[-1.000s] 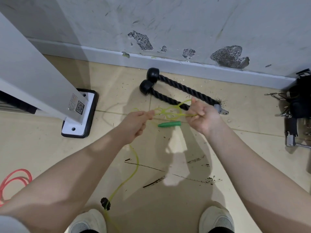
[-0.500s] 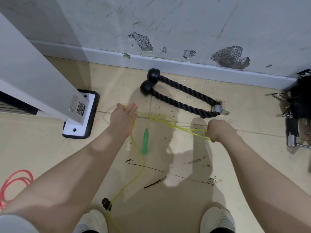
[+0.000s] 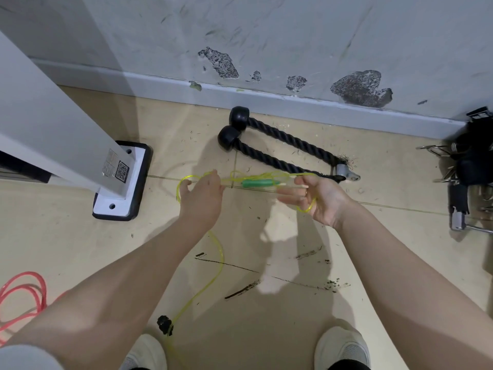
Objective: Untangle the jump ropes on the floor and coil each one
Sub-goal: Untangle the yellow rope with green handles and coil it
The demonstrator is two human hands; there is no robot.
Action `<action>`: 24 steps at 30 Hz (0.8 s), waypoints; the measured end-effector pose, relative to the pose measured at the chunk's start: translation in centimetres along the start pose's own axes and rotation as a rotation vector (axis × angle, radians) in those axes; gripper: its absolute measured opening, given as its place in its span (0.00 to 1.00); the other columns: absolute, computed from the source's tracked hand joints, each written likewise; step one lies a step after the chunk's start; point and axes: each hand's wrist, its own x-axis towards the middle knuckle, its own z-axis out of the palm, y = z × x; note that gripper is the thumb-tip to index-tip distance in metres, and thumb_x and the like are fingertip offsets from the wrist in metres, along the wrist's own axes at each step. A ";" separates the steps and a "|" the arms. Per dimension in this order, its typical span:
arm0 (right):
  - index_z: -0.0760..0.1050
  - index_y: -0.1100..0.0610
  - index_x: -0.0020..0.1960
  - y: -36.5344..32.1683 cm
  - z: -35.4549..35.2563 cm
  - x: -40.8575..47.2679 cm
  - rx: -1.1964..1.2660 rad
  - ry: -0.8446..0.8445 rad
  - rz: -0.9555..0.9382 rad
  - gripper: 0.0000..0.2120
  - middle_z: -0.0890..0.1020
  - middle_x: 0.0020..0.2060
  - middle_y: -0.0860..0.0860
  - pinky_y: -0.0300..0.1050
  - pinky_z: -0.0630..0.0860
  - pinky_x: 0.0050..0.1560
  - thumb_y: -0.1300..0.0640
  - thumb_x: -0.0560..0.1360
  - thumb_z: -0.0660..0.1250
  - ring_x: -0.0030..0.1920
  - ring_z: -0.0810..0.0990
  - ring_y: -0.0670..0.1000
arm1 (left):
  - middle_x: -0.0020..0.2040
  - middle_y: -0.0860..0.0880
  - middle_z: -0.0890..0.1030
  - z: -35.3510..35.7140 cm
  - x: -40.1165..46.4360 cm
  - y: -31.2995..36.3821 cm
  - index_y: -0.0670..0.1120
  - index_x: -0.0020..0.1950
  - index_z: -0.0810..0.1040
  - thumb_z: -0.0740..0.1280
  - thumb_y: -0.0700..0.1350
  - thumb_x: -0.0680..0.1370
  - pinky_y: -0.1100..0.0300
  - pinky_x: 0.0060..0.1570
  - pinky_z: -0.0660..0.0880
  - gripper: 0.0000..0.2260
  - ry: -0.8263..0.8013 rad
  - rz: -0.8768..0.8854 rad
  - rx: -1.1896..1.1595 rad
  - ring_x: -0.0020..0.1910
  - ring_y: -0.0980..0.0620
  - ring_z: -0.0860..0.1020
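Hands closer than 0.5 s before; right hand (image 3: 318, 200) now palm-up, fingers loosely open, yellow jump rope (image 3: 217, 252) looped over them; left hand (image 3: 202, 196) open, rope draped over it; green handle (image 3: 256, 182) swung level between hands; coiling apparently underway.

Translucent yellow-green jump rope (image 3: 217, 252) with a solid green handle (image 3: 257, 183), pink-red rope (image 3: 25, 292), black twisted rope (image 3: 282, 152), beige floor tiles (image 3: 386, 263), scuffed grey wall (image 3: 293, 36)
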 end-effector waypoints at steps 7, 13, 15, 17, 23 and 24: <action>0.74 0.62 0.41 -0.8 -0.8 -0.8 0.521 -0.071 -0.157 0.09 0.81 0.29 0.53 0.32 0.63 0.19 0.63 0.70 0.55 0.20 0.73 0.44 | 0.47 0.46 0.78 -1.1 0.4 -0.4 0.42 0.58 0.65 0.54 0.55 0.81 0.55 0.44 0.66 0.17 -0.052 0.112 0.219 0.48 0.44 0.74; 0.64 0.65 0.68 -2.1 -1.2 -0.7 0.880 -0.102 -0.413 0.24 0.77 0.60 0.58 0.56 0.69 0.67 0.51 0.78 0.58 0.66 0.72 0.55 | 0.40 0.48 0.76 -1.3 -0.1 -0.9 0.48 0.59 0.66 0.53 0.56 0.81 0.57 0.33 0.69 0.14 -0.135 -0.117 -0.152 0.36 0.45 0.76; 0.55 0.61 0.73 -2.5 -1.5 -0.2 0.577 0.054 -0.471 0.34 0.67 0.69 0.56 0.50 0.60 0.72 0.53 0.74 0.66 0.72 0.63 0.54 | 0.36 0.49 0.73 -1.5 -0.3 -1.3 0.49 0.54 0.73 0.53 0.54 0.81 0.61 0.30 0.66 0.13 -0.198 -0.079 -0.227 0.33 0.48 0.73; 0.48 0.58 0.75 -1.7 -1.2 0.3 -0.264 0.263 -0.591 0.38 0.63 0.69 0.55 0.39 0.55 0.69 0.61 0.72 0.67 0.71 0.61 0.53 | 0.32 0.52 0.70 -1.6 -0.4 -0.4 0.46 0.50 0.78 0.54 0.51 0.82 0.65 0.30 0.64 0.15 -0.231 -0.036 -0.340 0.31 0.54 0.70; 0.75 0.58 0.42 1.3 -2.6 1.5 -1.339 0.117 -0.120 0.21 0.75 0.29 0.55 0.42 0.70 0.38 0.41 0.77 0.58 0.28 0.72 0.51 | 0.36 0.43 0.73 -2.1 0.5 -0.1 0.43 0.45 0.79 0.56 0.48 0.81 0.57 0.39 0.68 0.15 -0.094 -0.323 -0.713 0.36 0.44 0.70; 0.70 0.57 0.33 1.5 -3.4 1.2 -1.079 0.006 -0.054 0.20 0.68 0.25 0.52 0.39 0.64 0.28 0.45 0.78 0.60 0.23 0.62 0.48 | 0.33 0.45 0.70 -2.1 0.5 -1.0 0.44 0.43 0.79 0.56 0.48 0.81 0.58 0.33 0.65 0.15 -0.136 -0.351 -0.720 0.31 0.48 0.67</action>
